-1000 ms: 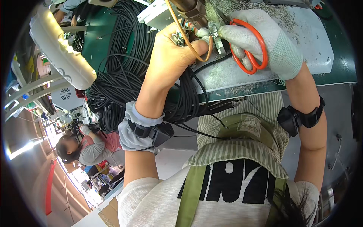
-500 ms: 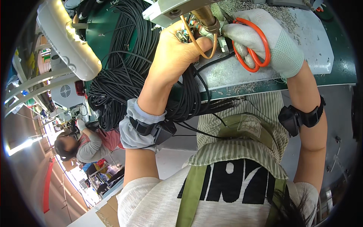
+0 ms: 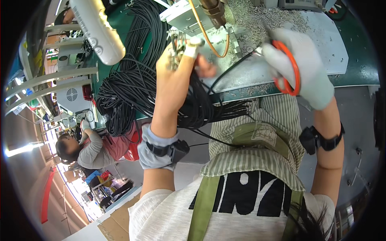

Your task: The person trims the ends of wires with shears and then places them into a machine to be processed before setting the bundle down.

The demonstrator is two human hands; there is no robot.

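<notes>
My left hand (image 3: 173, 84) is bare and closed on a cluster of small metal connectors (image 3: 175, 50), left of the machine's brass-coloured spindle (image 3: 214, 14). A white cover is around one of its fingertips. My right hand (image 3: 313, 60), in a white knit glove, holds scissors with orange handles (image 3: 297, 72) and is blurred by motion. Beside the gloved fingertips is the metal-tipped end of a black cable (image 3: 235, 64); I cannot tell how firmly they grip it. The cable runs down left to the bundle below my left hand.
Coiled black cables (image 3: 128, 84) lie on the green bench at left. Many small metal bits (image 3: 257, 20) cover the pale work plate (image 3: 325, 48). An orange-brown tube (image 3: 209, 46) loops beside the spindle. A lit lamp (image 3: 100, 34) hangs upper left; another person (image 3: 90, 150) sits further left.
Both hands have drawn away from the spindle. My left hand moved left with the connectors; my right moved right and slightly nearer me with the scissors. The cable end now shows by the glove.
</notes>
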